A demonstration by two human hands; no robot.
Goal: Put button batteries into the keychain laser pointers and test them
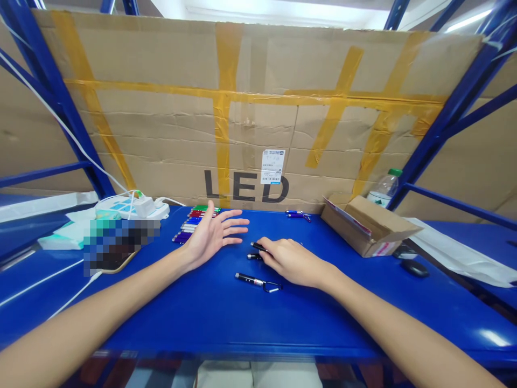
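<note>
My left hand (214,231) is open, palm up with fingers spread, just above the blue table (226,318) beside a row of coloured pen lights (194,222). My right hand (291,261) is curled, palm down, its fingers closed on a black pen light (258,247). A second black pen light (254,257) lies under its fingertips. A third black pen light (251,279) with a key clip lies on the table just in front of that hand.
A cardboard wall marked LED (246,186) stands at the back. An open cardboard box (365,231) and a plastic bottle (383,187) sit at the right, with a black mouse (414,268). A power strip (133,207), cables and a phone (117,261) lie at the left. Two small pen lights (298,215) rest near the wall.
</note>
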